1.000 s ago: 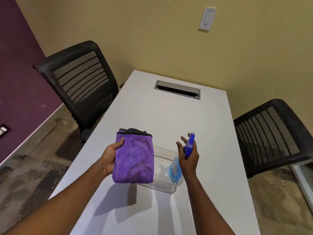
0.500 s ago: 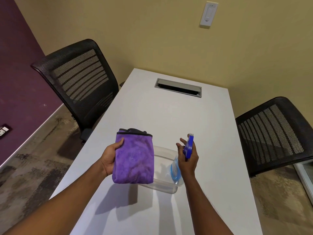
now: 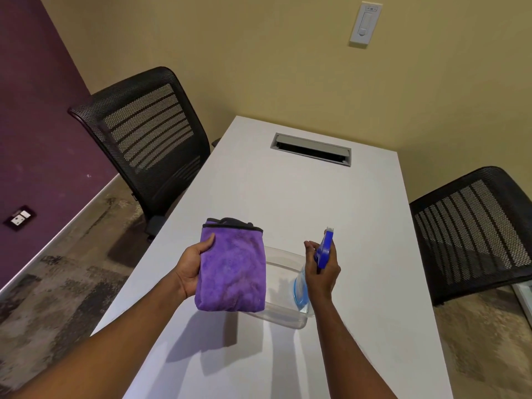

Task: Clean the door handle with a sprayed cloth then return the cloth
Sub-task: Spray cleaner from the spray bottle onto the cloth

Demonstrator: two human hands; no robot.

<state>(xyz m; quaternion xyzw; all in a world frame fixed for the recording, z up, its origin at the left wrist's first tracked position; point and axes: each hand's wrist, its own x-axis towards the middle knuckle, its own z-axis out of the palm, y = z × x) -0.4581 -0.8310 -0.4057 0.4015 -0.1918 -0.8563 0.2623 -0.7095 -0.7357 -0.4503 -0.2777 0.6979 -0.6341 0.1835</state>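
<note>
— While both arms reach over the long white rectangular table (image 3: pixel 288 203), what does each hand hold?

— The left hand (image 3: pixel 191 267) is closed on the folded purple microfibre cloth with a black hem (image 3: pixel 232 267). The thumb lies on the front face of the cloth, near its upper left corner, and the other fingers are hidden behind it. The cloth is held up above the table, with the face towards the camera and the black hem at the top.

— And the right one?

— The right hand (image 3: pixel 322 273) is wrapped around the neck of the clear spray bottle with a blue trigger head (image 3: pixel 324 250). The bottle is upright. Its white nozzle tip points to about 12 o'clock, away from the person, and the fingers curl at the front of the trigger.

— Where is the cloth in relation to the bottle?

— The cloth is at 9 o'clock from the bottle. The two are near but they do not touch. Between them and below them a clear plastic container (image 3: pixel 285 312) stands on the table, and the cloth covers its left part from view.

— What else is around?

— One black mesh office chair (image 3: pixel 149 133) stands at 10 o'clock from the hands, a second black mesh chair (image 3: pixel 475 228) at 3 o'clock. A grey cable slot (image 3: pixel 311 149) is set in the table at 12 o'clock, and a white wall switch (image 3: pixel 365 24) is higher on the beige wall.
</note>
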